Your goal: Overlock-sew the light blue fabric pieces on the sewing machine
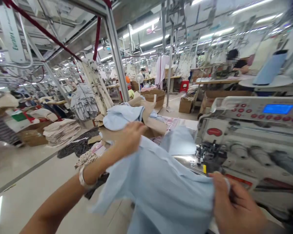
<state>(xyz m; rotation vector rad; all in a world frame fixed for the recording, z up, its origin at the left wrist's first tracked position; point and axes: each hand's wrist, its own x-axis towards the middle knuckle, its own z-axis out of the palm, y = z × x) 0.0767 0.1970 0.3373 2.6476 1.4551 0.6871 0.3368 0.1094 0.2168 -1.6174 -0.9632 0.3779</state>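
A pale blue cloth garment [156, 191] hangs spread between my two hands, in front of an industrial sewing machine [249, 136]. My left hand [132, 138], with a silver bracelet at the wrist, grips its upper edge. My right hand [234, 204] pinches the fabric at lower right, close to the machine's front. The black presser foot assembly [210, 156] sits just beyond the cloth, not touching my hands. More pale blue fabric [123, 117] lies bunched on brown cardboard sheets [152, 122] at the far side of the table.
A blue thread cone [271, 68] stands on a round stand behind the machine. Stacked cream fabric pieces [61, 131] sit at left. A co-worker [235, 61] sits at a neighbouring machine. Cardboard boxes [185, 104], a red stool [184, 86] and rows of workstations fill the floor beyond.
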